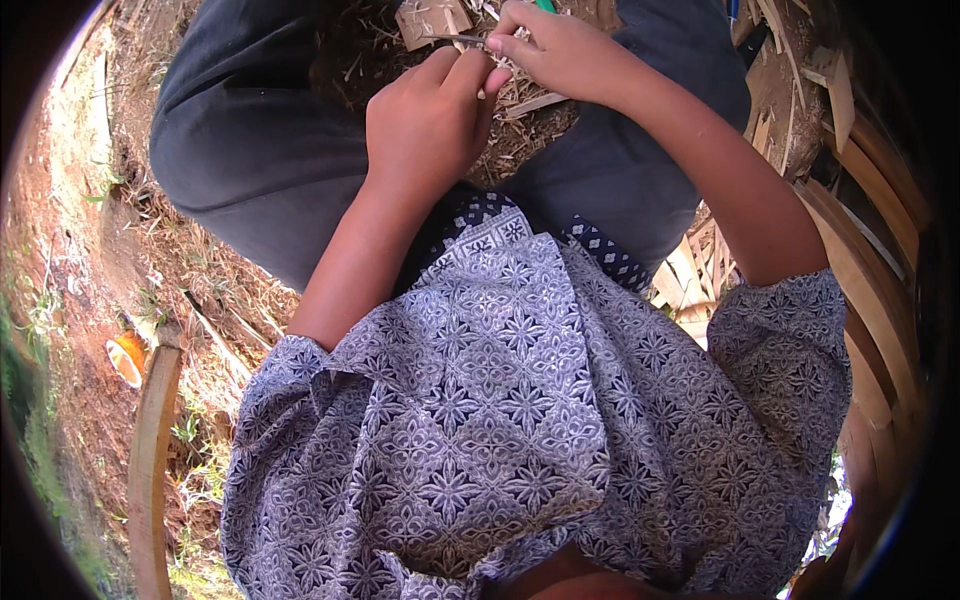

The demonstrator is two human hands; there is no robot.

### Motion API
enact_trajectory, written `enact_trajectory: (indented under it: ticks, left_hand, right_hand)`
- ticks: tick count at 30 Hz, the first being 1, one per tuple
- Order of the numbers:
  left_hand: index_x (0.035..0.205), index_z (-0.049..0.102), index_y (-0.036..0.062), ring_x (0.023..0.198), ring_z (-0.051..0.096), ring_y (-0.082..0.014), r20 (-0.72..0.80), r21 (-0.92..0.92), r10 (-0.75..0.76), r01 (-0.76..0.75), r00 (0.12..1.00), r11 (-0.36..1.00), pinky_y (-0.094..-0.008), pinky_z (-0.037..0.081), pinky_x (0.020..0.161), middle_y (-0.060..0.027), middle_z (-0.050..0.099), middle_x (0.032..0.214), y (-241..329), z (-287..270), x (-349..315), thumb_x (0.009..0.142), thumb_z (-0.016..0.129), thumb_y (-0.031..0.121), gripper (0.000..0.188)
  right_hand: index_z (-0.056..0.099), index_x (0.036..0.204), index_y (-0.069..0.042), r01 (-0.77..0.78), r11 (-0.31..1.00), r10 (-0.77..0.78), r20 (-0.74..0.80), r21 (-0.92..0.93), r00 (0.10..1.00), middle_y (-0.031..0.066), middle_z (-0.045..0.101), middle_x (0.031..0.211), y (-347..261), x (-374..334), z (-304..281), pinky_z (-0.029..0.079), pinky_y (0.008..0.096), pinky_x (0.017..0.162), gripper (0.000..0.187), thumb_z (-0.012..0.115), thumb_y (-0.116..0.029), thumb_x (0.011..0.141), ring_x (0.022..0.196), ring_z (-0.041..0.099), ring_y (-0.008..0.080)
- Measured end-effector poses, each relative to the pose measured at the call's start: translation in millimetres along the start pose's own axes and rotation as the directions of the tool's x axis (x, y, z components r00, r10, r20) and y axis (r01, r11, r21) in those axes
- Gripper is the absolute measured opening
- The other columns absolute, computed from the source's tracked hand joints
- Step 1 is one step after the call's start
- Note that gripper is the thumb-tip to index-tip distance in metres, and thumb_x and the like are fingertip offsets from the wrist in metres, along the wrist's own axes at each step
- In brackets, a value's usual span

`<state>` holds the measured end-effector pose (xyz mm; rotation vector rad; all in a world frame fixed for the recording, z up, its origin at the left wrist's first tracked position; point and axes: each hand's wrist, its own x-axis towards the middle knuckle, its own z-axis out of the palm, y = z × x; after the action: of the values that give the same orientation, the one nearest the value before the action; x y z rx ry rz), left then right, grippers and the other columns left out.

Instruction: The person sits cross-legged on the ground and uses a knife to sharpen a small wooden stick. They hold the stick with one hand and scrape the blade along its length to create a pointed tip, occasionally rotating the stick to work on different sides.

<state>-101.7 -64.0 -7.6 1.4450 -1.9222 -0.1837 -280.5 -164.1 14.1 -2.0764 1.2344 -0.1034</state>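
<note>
Both hands meet at the top of the view, between my bent knees. My left hand is closed, its back toward me. A pale bit of what looks like a wooden stick peeks out between thumb and fingers; the rest of it is hidden. In my right hand, closed beside the left thumb, is a knife with a thin dark blade that points left above the left knuckles. Its handle is covered by the hand. Something green shows just beyond the right hand.
Pale shavings and a flat wood piece lie on the ground beyond my hands. Long curved wooden strips are piled at right. A wooden post or plank and an orange object are at left on dry, grassy soil.
</note>
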Motion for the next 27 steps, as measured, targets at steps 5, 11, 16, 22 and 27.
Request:
enact_trajectory:
  ticks: [5, 11, 16, 22, 27]
  left_hand:
    - [0.092, 0.061, 0.0114, 0.068, 0.065, -0.0295, 0.047, -0.027, 0.034, -0.033, 0.998, 0.999, -0.0415, 0.051, 0.057, -0.0056, 0.061, 0.080, 3, 6, -2, 0.097, 0.068, 0.026, 0.017]
    - [0.092, 0.061, 0.0119, 0.065, 0.065, -0.0284, 0.016, -0.034, 0.060, -0.059, 0.998, 0.998, -0.0414, 0.050, 0.055, -0.0049, 0.059, 0.079, 6, 11, -2, 0.097, 0.068, 0.028, 0.018]
    - [0.090, 0.060, 0.0112, 0.064, 0.064, -0.0287, 0.000, -0.061, 0.086, -0.085, 0.996, 0.994, -0.0412, 0.050, 0.054, -0.0056, 0.058, 0.078, 12, 15, -2, 0.097, 0.068, 0.028, 0.020]
    - [0.089, 0.060, 0.0113, 0.064, 0.063, -0.0288, 0.000, -0.103, 0.071, -0.071, 0.997, 0.992, -0.0410, 0.049, 0.055, -0.0062, 0.056, 0.077, 17, 6, -3, 0.097, 0.067, 0.028, 0.020]
    - [0.090, 0.060, 0.0110, 0.064, 0.063, -0.0292, 0.040, -0.138, 0.059, -0.053, 0.997, 0.989, -0.0408, 0.048, 0.055, -0.0064, 0.056, 0.078, 18, 3, -3, 0.098, 0.065, 0.028, 0.020]
  right_hand:
    - [0.063, 0.105, -0.002, -0.023, 0.999, 0.024, 0.034, -0.035, 0.999, 0.0222, 0.071, 0.098, -3, 0, -5, 0.054, 0.0459, 0.082, 0.027, 0.058, -0.028, 0.102, 0.094, 0.071, 0.0378]
    - [0.063, 0.107, -0.003, -0.011, 1.000, 0.011, -0.027, -0.024, 1.000, 0.0228, 0.072, 0.097, 11, 13, 7, 0.054, 0.0477, 0.082, 0.028, 0.058, -0.030, 0.102, 0.093, 0.071, 0.0404]
    - [0.064, 0.107, -0.005, -0.111, 0.985, 0.091, -0.150, -0.131, 0.985, 0.0236, 0.072, 0.095, 71, 51, 33, 0.054, 0.0493, 0.083, 0.030, 0.060, -0.034, 0.100, 0.093, 0.070, 0.0420]
    - [0.066, 0.106, -0.006, -0.227, 0.974, 0.228, -0.052, 0.029, 0.972, 0.0177, 0.073, 0.092, 65, 49, 19, 0.054, 0.0444, 0.079, 0.035, 0.061, -0.039, 0.099, 0.088, 0.071, 0.0316]
    - [0.067, 0.102, -0.006, -0.134, 0.986, 0.140, 0.053, -0.102, 0.989, 0.0175, 0.072, 0.090, 27, 10, -12, 0.053, 0.0425, 0.076, 0.037, 0.065, -0.043, 0.098, 0.085, 0.070, 0.0312]
